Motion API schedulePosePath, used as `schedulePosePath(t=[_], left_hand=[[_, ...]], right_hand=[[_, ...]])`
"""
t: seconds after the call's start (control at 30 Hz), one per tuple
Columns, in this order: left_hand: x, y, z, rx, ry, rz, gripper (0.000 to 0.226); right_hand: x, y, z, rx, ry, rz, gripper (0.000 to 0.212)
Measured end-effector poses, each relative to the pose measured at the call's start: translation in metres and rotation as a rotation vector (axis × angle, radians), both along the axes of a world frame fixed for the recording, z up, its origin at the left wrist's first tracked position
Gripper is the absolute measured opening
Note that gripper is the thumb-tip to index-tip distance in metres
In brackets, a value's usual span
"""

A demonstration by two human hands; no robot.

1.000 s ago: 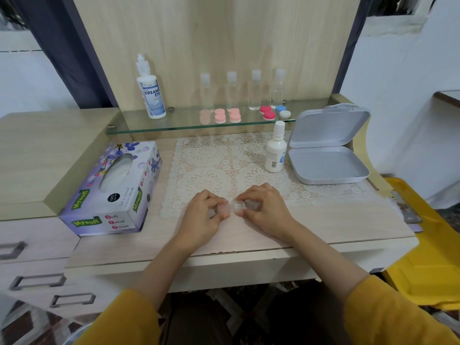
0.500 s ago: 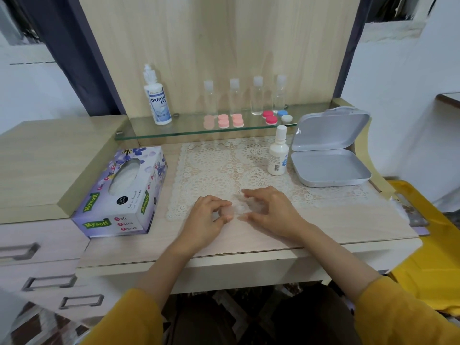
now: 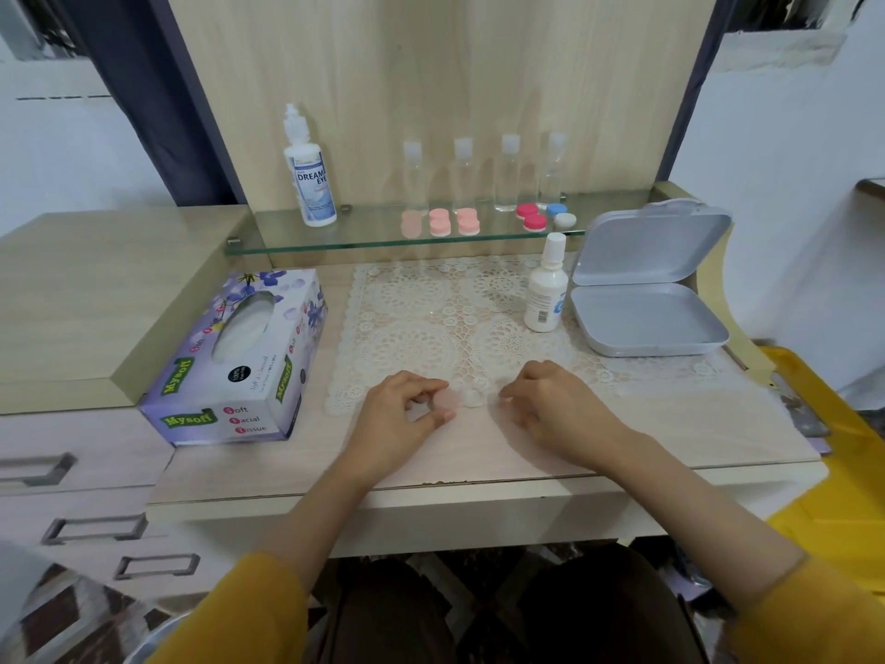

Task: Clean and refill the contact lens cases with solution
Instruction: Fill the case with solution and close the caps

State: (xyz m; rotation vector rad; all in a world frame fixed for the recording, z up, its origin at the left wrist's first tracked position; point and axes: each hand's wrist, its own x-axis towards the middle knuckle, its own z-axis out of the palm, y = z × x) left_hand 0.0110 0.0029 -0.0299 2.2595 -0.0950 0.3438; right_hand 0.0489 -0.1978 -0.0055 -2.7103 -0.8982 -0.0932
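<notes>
A small lens case lies at the front edge of the lace mat (image 3: 431, 318), with a pale pink side (image 3: 448, 401) and an uncapped white well (image 3: 473, 398). My left hand (image 3: 402, 416) pinches the pink side between thumb and forefinger. My right hand (image 3: 550, 407) sits just right of the case, apart from it, its fingertips curled round a small pale cap (image 3: 503, 400) that is blurred. A small white solution bottle (image 3: 546, 294) stands capped on the mat. A larger solution bottle (image 3: 311, 184) stands on the glass shelf (image 3: 335, 242).
The shelf also holds several clear travel bottles (image 3: 507, 174), pink lens cases (image 3: 440, 221), a red case (image 3: 531, 218) and a blue-and-white case (image 3: 561, 215). An open grey tin (image 3: 646, 323) stands at the right and a tissue box (image 3: 239, 357) at the left. Drawers are at the lower left.
Both hands were together on the case. My right hand has now drawn away to the right, leaving the white well uncovered, while my left hand keeps hold of the pink side.
</notes>
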Motion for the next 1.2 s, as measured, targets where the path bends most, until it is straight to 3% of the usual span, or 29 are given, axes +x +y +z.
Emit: schedulePosePath(t=[0.1,0.23,0.3,0.63,0.83,1.2], left_hand=[[0.000,0.000,-0.001,-0.003,-0.012,0.001,0.032],[0.001,0.000,-0.001,0.007,-0.021,-0.005,0.032],[0.001,0.000,-0.001,0.008,-0.022,-0.006,0.032],[0.000,0.000,0.000,-0.007,-0.017,-0.010,0.031],[0.001,0.000,-0.001,0.036,-0.019,-0.008,0.029],[0.000,-0.002,0.001,0.079,-0.020,-0.004,0.026]], right_hand=[[-0.001,0.003,0.002,0.063,-0.041,-0.029,0.035],[0.006,0.009,0.006,0.302,0.055,0.029,0.024],[0.008,0.015,0.006,0.325,0.103,0.050,0.027],[0.012,0.034,0.010,0.172,0.102,0.095,0.037],[0.015,0.040,0.016,0.013,0.121,0.071,0.016],[0.011,0.039,0.022,-0.003,0.085,0.130,0.019]])
